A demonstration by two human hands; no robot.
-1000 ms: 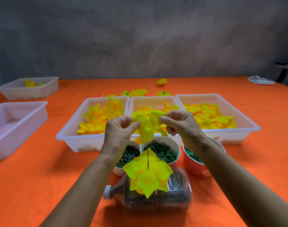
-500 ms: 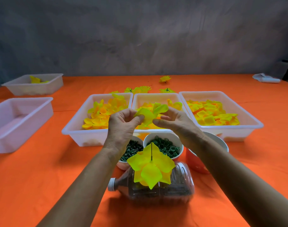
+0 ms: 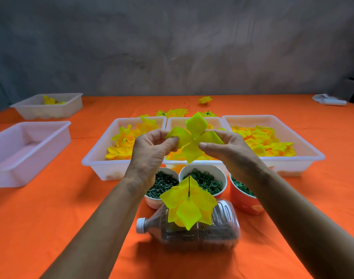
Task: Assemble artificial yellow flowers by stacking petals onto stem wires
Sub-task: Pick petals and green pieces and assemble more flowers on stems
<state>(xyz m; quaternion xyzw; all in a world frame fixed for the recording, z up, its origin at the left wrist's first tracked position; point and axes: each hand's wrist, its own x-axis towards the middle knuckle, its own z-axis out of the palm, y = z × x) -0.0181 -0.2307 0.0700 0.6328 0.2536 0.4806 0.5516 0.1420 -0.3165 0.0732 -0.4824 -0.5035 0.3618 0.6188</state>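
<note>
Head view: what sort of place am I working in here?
Most likely a small craft workbench for hand assembly, not a factory line. An orange-covered table holds white trays of yellow petals and bowls of small green parts, and a half-built flower stands on a wire stuck in a bottle.

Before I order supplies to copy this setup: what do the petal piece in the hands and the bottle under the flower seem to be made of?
Petal piece: looks like thin synthetic fabric or plastic film, matte; light glows through it. Bottle: clear glossy plastic, probably; ribbed wall, white screw cap, dark contents visible inside.
</note>
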